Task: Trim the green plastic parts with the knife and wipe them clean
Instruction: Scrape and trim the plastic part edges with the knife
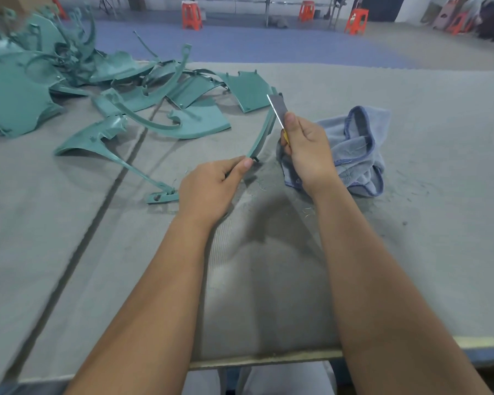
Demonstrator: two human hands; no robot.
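Head view: our left hand (211, 186) pinches near end of thin curved green plastic strip (264, 129), lifted above grey felt-covered table (411, 252); right hand (305, 149) grips yellow-handled knife (277, 115), blade against strip edge. We judge: shave lightly, stroke away from fingers, strip steady.

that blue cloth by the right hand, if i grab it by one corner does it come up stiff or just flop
The blue cloth would probably flop: it lies crumpled in soft folds on the table, holding no shape. It looks like light towelling, so likely easy to lift one-handed. Its fuzzy surface and stitched hem should grip well rather than slip, though green shavings nearby may cling to it.
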